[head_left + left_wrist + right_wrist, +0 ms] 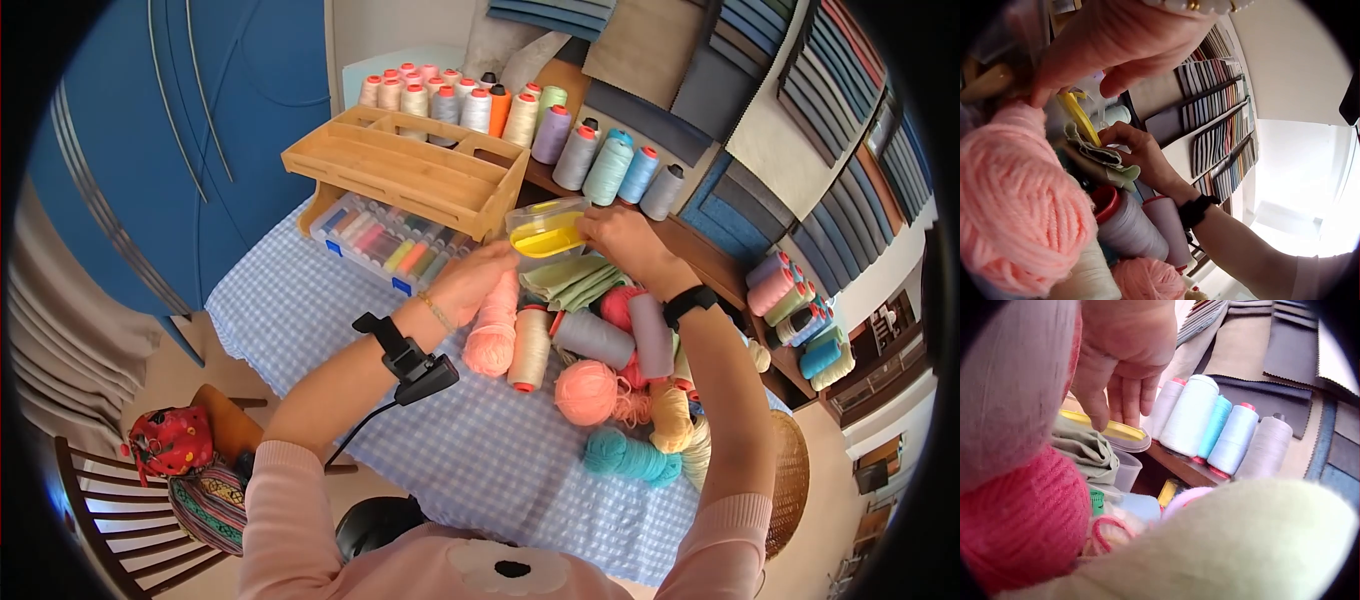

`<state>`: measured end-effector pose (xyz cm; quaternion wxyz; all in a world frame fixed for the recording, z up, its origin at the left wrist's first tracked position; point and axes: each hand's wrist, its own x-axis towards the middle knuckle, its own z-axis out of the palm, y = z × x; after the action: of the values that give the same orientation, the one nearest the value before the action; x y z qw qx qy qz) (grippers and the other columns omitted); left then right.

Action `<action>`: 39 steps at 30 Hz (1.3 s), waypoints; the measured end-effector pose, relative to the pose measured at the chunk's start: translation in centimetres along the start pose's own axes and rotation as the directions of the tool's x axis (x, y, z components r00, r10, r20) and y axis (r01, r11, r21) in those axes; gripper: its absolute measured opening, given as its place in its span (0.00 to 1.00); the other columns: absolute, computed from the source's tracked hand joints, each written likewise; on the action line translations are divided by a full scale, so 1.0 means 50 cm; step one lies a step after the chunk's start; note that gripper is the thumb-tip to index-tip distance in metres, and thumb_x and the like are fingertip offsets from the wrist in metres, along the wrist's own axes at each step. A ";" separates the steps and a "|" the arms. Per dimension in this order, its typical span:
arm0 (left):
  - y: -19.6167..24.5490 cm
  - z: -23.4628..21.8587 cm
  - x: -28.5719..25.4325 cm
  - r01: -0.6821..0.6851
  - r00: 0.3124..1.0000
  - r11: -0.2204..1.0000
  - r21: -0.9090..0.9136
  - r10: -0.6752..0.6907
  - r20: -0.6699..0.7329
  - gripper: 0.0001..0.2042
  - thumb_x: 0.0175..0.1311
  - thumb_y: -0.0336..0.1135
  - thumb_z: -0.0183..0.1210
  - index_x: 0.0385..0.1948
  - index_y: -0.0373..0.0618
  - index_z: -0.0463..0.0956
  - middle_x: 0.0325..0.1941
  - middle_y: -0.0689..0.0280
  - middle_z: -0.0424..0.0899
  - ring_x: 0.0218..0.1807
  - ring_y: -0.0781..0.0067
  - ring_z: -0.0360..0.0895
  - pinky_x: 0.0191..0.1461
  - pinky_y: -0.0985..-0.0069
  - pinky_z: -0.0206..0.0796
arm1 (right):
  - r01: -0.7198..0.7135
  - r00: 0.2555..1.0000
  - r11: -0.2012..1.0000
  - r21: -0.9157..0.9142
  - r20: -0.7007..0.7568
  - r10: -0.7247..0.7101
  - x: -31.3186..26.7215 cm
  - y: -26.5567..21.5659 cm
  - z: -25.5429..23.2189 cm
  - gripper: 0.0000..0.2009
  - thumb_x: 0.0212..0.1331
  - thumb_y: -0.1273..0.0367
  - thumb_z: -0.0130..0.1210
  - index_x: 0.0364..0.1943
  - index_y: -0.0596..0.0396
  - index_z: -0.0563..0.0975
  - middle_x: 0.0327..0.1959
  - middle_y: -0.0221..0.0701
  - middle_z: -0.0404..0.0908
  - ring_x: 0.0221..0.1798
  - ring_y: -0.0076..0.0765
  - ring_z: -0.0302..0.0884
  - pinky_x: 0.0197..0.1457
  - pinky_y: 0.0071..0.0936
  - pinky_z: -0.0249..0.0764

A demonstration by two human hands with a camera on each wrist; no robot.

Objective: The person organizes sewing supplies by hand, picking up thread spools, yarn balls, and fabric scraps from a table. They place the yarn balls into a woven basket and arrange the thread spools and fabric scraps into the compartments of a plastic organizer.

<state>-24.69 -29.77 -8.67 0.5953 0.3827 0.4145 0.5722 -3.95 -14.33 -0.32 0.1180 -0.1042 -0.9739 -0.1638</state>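
Observation:
My right hand (625, 240) pinches the right end of a shallow yellow plastic lid (540, 236), thumb on one face and fingers on the other. Clear plastic shows along the lid's edge, and a clear container (1127, 470) stands below it. My left hand (470, 280) is at the lid's left end, fingertips right at its edge. In the left wrist view, the lid's yellow rim (1082, 119) passes between thumb and forefinger. Folded pale green cloth (572, 284) lies just below the lid. A pink yarn skein (492, 335) lies under my left hand.
Thread cones (595, 338) and yarn balls (585, 392) crowd the checked cloth (430, 430) between my forearms. A wooden organiser (410, 170) stands over a clear case of coloured spools (385, 240). Upright cones (610, 165) line the back, below hanging fabric swatches (650, 60).

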 end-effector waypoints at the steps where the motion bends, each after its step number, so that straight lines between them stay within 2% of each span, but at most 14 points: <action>1: 0.001 -0.001 0.001 0.000 1.000 1.000 0.000 0.000 -0.001 0.18 0.77 0.37 0.48 0.64 0.42 0.69 0.58 0.68 0.76 0.58 0.77 0.71 0.63 0.76 0.65 | 0.001 1.000 1.000 0.000 0.000 -0.001 0.002 0.000 0.000 0.06 0.56 0.73 0.56 0.38 0.54 0.78 0.37 0.36 0.80 0.39 0.47 0.83 0.41 0.39 0.81; 10: 0.024 0.025 -0.024 0.027 0.999 0.994 0.107 -0.024 -0.029 0.21 0.77 0.38 0.49 0.67 0.40 0.65 0.62 0.66 0.75 0.61 0.77 0.70 0.67 0.76 0.63 | 0.071 0.997 0.991 -0.114 0.046 -0.066 -0.001 0.005 0.012 0.05 0.55 0.73 0.55 0.35 0.53 0.80 0.37 0.35 0.80 0.41 0.44 0.84 0.48 0.37 0.79; 13: 0.022 0.025 -0.024 0.021 1.000 0.991 0.132 -0.019 -0.016 0.26 0.76 0.38 0.50 0.71 0.38 0.60 0.65 0.64 0.72 0.64 0.75 0.69 0.68 0.75 0.62 | 0.028 1.000 0.995 -0.095 0.017 -0.026 -0.007 0.002 0.020 0.05 0.55 0.73 0.57 0.35 0.53 0.79 0.38 0.36 0.79 0.43 0.45 0.81 0.49 0.40 0.78; 15: 0.019 0.033 -0.026 0.010 0.995 0.980 0.197 0.010 -0.101 0.30 0.75 0.39 0.51 0.73 0.37 0.54 0.68 0.61 0.69 0.67 0.73 0.67 0.69 0.75 0.61 | -0.091 0.985 0.996 0.021 0.150 0.087 -0.007 -0.005 0.017 0.06 0.54 0.74 0.58 0.37 0.54 0.79 0.40 0.37 0.78 0.43 0.49 0.81 0.48 0.43 0.78; 18: 0.013 0.024 -0.017 0.038 0.997 0.946 0.322 -0.014 -0.078 0.32 0.74 0.39 0.51 0.75 0.37 0.50 0.68 0.60 0.68 0.67 0.73 0.66 0.69 0.76 0.60 | -0.071 0.985 0.996 0.055 0.164 0.061 -0.011 -0.001 0.022 0.08 0.57 0.73 0.56 0.40 0.52 0.80 0.43 0.40 0.79 0.44 0.49 0.84 0.45 0.44 0.81; 19: 0.008 0.023 -0.014 0.038 0.997 0.946 0.322 -0.014 -0.078 0.32 0.74 0.39 0.51 0.75 0.37 0.50 0.68 0.60 0.68 0.67 0.73 0.66 0.69 0.76 0.60 | -0.072 0.985 0.996 0.055 0.163 0.062 -0.012 -0.002 0.022 0.08 0.57 0.73 0.56 0.40 0.52 0.80 0.43 0.40 0.79 0.44 0.49 0.84 0.45 0.44 0.81; 21: -0.003 0.023 -0.013 -0.022 0.994 0.933 0.359 0.059 -0.092 0.30 0.75 0.38 0.49 0.75 0.41 0.51 0.59 0.57 0.74 0.58 0.71 0.71 0.60 0.76 0.65 | -0.048 0.994 0.991 0.126 0.107 0.035 -0.014 -0.004 0.021 0.10 0.55 0.74 0.58 0.42 0.52 0.79 0.44 0.39 0.79 0.43 0.50 0.83 0.45 0.43 0.82; 25: 0.001 0.023 -0.018 -0.028 0.996 0.924 0.381 0.058 -0.067 0.30 0.75 0.39 0.50 0.75 0.41 0.50 0.58 0.57 0.75 0.56 0.72 0.72 0.60 0.76 0.65 | -0.119 0.987 0.976 0.184 0.129 0.096 -0.011 -0.016 0.017 0.15 0.53 0.77 0.59 0.47 0.54 0.79 0.47 0.38 0.79 0.47 0.52 0.81 0.52 0.45 0.79; 27: 0.005 0.024 -0.018 -0.009 0.998 0.916 0.401 0.034 -0.054 0.30 0.75 0.38 0.50 0.74 0.38 0.51 0.66 0.56 0.70 0.63 0.69 0.69 0.65 0.75 0.62 | -0.116 0.987 0.975 0.192 0.136 0.091 -0.014 -0.013 0.024 0.17 0.53 0.77 0.59 0.49 0.53 0.78 0.49 0.38 0.78 0.47 0.52 0.81 0.53 0.45 0.79; 28: 0.001 0.020 -0.014 -0.008 0.998 0.916 0.402 0.033 -0.054 0.30 0.75 0.38 0.50 0.74 0.38 0.51 0.66 0.56 0.70 0.63 0.69 0.69 0.65 0.75 0.62 | -0.117 0.987 0.974 0.192 0.135 0.092 -0.016 -0.013 0.026 0.17 0.53 0.77 0.59 0.49 0.53 0.78 0.49 0.38 0.78 0.47 0.52 0.81 0.53 0.45 0.79; 30: -0.017 0.006 0.001 -0.135 0.990 0.872 0.470 0.140 0.024 0.29 0.76 0.36 0.47 0.75 0.41 0.50 0.77 0.63 0.56 0.71 0.74 0.60 0.72 0.77 0.55 | -0.138 0.976 0.974 0.180 0.190 0.103 -0.020 -0.014 0.029 0.19 0.53 0.76 0.59 0.52 0.52 0.77 0.50 0.37 0.79 0.48 0.52 0.81 0.53 0.44 0.79; 34: -0.028 -0.004 0.013 -0.110 0.993 0.854 0.509 0.117 0.017 0.28 0.77 0.35 0.46 0.75 0.40 0.50 0.80 0.64 0.49 0.74 0.73 0.56 0.74 0.77 0.52 | -0.150 0.972 0.976 0.157 0.204 0.117 -0.019 -0.019 0.023 0.20 0.54 0.76 0.59 0.53 0.51 0.77 0.51 0.37 0.79 0.50 0.52 0.80 0.54 0.44 0.79; 37: -0.031 -0.004 0.011 -0.185 0.981 0.832 0.522 0.187 0.050 0.29 0.75 0.36 0.48 0.74 0.38 0.52 0.80 0.60 0.49 0.75 0.71 0.56 0.74 0.75 0.52 | -0.148 0.970 0.977 0.154 0.215 0.113 -0.020 -0.021 0.019 0.20 0.55 0.76 0.58 0.55 0.50 0.76 0.52 0.38 0.79 0.51 0.52 0.80 0.54 0.44 0.79; 39: -0.024 0.004 0.002 -0.291 0.943 0.619 0.730 0.313 0.111 0.29 0.71 0.38 0.51 0.70 0.32 0.56 0.78 0.48 0.51 0.77 0.50 0.55 0.76 0.66 0.53 | -0.156 0.967 0.975 0.160 0.227 0.118 -0.021 -0.023 0.015 0.21 0.56 0.75 0.57 0.56 0.50 0.76 0.53 0.40 0.79 0.53 0.52 0.79 0.57 0.44 0.78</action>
<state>-24.06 -29.72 -9.70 0.2794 0.6459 0.5474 0.4529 -3.41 -15.31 -1.65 0.0310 -0.1779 -0.9820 -0.0559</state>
